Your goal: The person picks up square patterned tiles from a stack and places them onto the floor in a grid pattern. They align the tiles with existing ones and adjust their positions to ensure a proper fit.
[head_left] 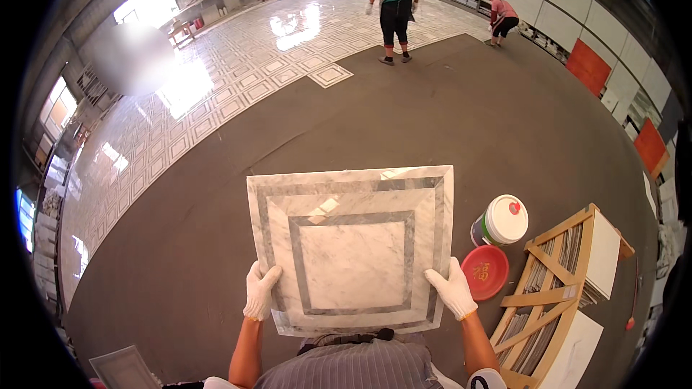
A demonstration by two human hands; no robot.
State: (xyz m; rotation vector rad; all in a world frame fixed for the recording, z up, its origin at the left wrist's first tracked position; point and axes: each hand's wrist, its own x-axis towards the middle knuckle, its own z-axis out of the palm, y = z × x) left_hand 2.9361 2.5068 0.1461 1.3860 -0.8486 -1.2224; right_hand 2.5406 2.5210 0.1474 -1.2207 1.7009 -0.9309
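Tile (355,263), square and pale with nested grey bands, is held before the person's torso, over the grey floor (324,130). Left hand (262,290), white-gloved, is clamped on its left edge, thumb on the face; right hand (452,290), likewise gloved, grips the right edge, the fingers of both largely hidden. Right of the tile lie a red dish (484,272) and, just beyond it, a white-lidded bucket (506,221); farther right, a wooden crate (540,295) holds stacked slabs. Beyond, a worker in green (396,3) stands near glossy paving (241,86); another, in pink (503,14), bends.
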